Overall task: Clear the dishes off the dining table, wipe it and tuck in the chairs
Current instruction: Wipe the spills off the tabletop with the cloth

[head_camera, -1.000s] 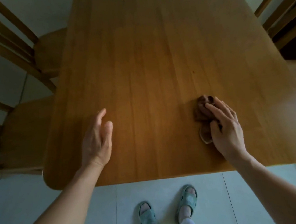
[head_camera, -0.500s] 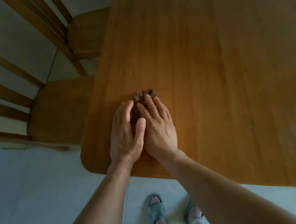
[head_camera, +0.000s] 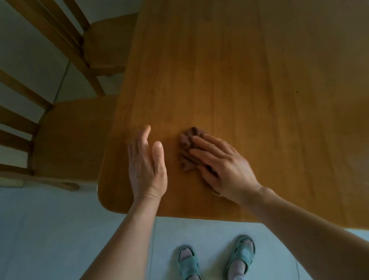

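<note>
Here, right hand (head_camera: 225,167) flat-fingered, pressing cloth (head_camera: 187,156) near table (head_camera: 262,63) corner; left hand (head_camera: 146,169) fingers (head_camera: 145,136) straight.

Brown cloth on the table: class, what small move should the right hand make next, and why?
Probably slide the cloth left toward the left hand. The right hand presses it flat on the table, and the left hand stands on edge just beside it near the corner, seemingly as a stop.

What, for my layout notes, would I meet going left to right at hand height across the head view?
Nearer chair seat → left hand → brown cloth → right hand, pressing the cloth → bare table top.
</note>
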Demonstrator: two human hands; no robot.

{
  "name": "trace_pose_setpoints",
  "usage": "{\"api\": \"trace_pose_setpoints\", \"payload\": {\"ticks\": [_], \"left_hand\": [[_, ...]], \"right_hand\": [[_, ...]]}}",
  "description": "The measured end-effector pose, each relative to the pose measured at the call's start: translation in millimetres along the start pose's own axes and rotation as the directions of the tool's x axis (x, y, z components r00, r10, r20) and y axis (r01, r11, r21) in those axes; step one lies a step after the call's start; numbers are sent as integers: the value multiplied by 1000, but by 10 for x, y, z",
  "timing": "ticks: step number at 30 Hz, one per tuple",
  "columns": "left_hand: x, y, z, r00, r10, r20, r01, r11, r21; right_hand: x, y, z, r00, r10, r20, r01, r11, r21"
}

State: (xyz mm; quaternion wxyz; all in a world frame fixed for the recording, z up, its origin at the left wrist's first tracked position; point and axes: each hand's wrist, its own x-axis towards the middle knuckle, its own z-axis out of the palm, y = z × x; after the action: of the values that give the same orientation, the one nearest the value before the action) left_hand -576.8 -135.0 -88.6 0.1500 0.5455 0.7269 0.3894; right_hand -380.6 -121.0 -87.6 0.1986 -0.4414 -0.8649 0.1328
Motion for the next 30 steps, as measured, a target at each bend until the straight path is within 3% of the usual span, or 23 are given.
{"api": "trace_pose_setpoints", "payload": {"ticks": [7,12,16,21,26,30], "left_hand": [[-1,48,38,1000,-1,21,0,998,68],[22,23,40,1000,25,7,-26,998,49],[33,-2,55,999,43,-13,-43,999,18],[31,3,33,998,37,-60,-38,999,-27],[34,-48,-28,976,-4,-218,-15,996,-84],[21,-44,-73,965,-62,-256,33,993,-115]], "right_hand": [[248,503,-207,922,367,-125,-376,925,-55],[944,314,59,901,419,-109,-428,901,-69],[1273,32,252,941,335,-41,-337,939,-71],[1378,-338,464,991,112,79,-109,993,-47],[1087,-605,487,954,-178,243,178,984,25],[701,-688,473,947,-229,225,225,973,44]]}}
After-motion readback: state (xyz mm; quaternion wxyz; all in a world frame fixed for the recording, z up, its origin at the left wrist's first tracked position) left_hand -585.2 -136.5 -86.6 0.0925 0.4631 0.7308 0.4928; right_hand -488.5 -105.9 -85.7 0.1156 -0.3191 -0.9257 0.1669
